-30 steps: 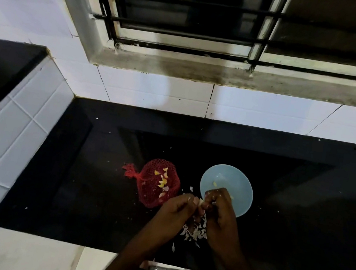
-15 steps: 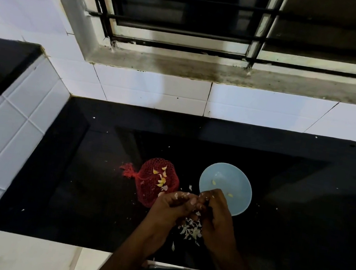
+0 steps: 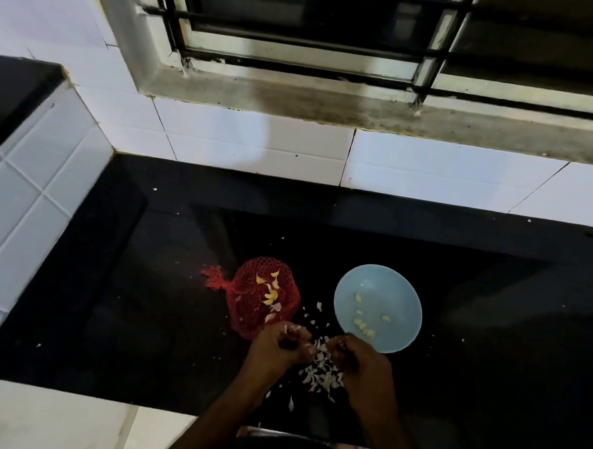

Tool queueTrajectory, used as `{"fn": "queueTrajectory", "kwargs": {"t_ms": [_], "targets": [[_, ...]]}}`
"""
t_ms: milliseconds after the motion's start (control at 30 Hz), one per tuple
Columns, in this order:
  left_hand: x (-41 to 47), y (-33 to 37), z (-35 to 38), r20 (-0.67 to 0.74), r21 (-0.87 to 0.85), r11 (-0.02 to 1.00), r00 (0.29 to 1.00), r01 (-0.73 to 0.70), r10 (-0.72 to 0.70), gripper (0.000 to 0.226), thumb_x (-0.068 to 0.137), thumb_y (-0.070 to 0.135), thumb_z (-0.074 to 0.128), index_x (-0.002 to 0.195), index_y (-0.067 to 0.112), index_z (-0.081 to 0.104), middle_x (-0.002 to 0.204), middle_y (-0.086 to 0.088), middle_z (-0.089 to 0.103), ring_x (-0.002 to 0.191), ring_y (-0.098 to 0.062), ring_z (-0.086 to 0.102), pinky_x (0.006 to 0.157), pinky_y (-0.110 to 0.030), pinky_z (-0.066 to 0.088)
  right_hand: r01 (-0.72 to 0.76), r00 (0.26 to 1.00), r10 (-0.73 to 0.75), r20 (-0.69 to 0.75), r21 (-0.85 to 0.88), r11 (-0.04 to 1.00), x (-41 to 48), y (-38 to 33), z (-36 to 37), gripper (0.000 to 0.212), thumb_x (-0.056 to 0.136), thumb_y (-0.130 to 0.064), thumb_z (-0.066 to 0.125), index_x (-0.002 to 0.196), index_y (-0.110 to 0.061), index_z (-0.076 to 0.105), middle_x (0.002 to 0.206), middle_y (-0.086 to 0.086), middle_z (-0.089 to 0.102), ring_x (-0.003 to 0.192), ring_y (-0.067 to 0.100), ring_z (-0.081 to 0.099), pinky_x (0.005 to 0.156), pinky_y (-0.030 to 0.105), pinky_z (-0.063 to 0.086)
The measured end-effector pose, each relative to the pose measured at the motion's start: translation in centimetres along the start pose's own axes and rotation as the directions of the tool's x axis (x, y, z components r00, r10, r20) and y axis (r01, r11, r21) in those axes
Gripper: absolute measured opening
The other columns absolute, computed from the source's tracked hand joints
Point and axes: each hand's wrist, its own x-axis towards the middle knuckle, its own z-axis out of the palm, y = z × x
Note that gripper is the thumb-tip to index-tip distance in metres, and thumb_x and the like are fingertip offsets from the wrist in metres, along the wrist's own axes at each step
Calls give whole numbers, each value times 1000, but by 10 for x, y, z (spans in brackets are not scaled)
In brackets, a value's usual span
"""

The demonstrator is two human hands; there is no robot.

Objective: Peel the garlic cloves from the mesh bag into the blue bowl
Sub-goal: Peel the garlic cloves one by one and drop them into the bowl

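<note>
Cloves point(image 3: 270, 294) lie in the red bag point(image 3: 246, 309), just left of the bowl point(image 3: 399, 291), which holds a few peeled ones. The left hand point(image 3: 277, 345) and right hand point(image 3: 362, 364) curl their fingers either side of the peels point(image 3: 321, 377); whether either pinches a clove I cannot tell. A clove is likely light, firm, slick once bare: nip its papery tip.
</note>
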Motion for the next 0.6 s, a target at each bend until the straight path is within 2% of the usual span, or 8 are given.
{"fn": "queueTrajectory", "kwargs": {"t_ms": [67, 133, 233, 300, 400, 467, 533, 600], "targets": [[2, -9, 3, -2, 15, 1000, 1000, -1, 1, 8, 85, 2, 79, 91, 1, 74, 76, -6, 75, 65, -11, 69, 65, -23, 56, 26, 1000, -25, 9, -98, 995, 0, 3, 2, 19, 88, -3, 71, 95, -20, 76, 93, -7, 75, 88, -4, 63, 78, 8, 44], [5, -17, 5, -17, 22, 1000, 1000, -9, 10, 11, 90, 15, 77, 86, 5, 76, 73, -9, 76, 64, -15, 69, 66, -30, 56, 25, 1000, -23, 21, -139, 990, 0, 1, 1, 3, 90, -11, 72, 89, -14, 73, 87, -3, 73, 84, 5, 64, 73, 19, 42], [7, -22, 6, -33, -13, 1000, 999, -11, 11, 21, 91, 24, 76, 79, 7, 71, 69, -10, 73, 60, -17, 67, 64, -32, 54, 14, 1000, -11, 15, -194, 981, -1, 0, -2, 13, 88, -23, 76, 86, -15, 67, 81, -4, 67, 76, 4, 57, 68, 22, 38], [8, -23, 8, -24, -22, 1000, 1000, -20, 20, 23, 91, 25, 76, 78, 7, 69, 67, -10, 71, 59, -18, 67, 61, -31, 53, 36, 999, -38, -4, -219, 975, -1, 2, -4, 12, 84, -24, 80, 84, -18, 70, 81, -4, 68, 74, 8, 60, 67, 21, 40], [11, -24, 10, -10, -14, 1000, 1000, -24, 23, 19, 92, 21, 75, 82, 6, 71, 71, -10, 73, 64, -21, 70, 67, -34, 56, 9, 1000, -7, 9, -201, 980, 0, 9, -4, 6, 87, -19, 77, 89, -24, 77, 88, -4, 75, 85, 13, 70, 74, 22, 47], [12, -27, 13, -8, -57, 998, 1000, -1, 1, 8, 91, 10, 75, 88, 3, 73, 76, -12, 75, 67, -23, 72, 71, -36, 59, -54, 991, 79, 104, -229, 972, -2, 14, -5, 15, 93, -25, 68, 105, -30, 75, 102, -6, 76, 98, 13, 70, 83, 28, 52], [14, -30, 13, -5, -73, 997, 1000, 14, -14, 4, 88, 0, 75, 91, 2, 74, 78, -12, 76, 68, -22, 73, 72, -36, 60, -54, 980, 101, 170, -265, 963, -6, 14, -6, 25, 94, -28, 64, 118, -35, 68, 111, -9, 72, 102, 11, 66, 85, 26, 48], [15, -33, 13, 11, -54, 998, 1000, 15, -15, 10, 85, -4, 76, 93, 1, 74, 80, -12, 76, 70, -22, 73, 75, -38, 61, -23, 980, 72, 183, -257, 966, -7, 14, -6, 30, 90, -20, 66, 118, -32, 65, 113, -10, 64, 102, 8, 61, 83, 22, 45]]}}
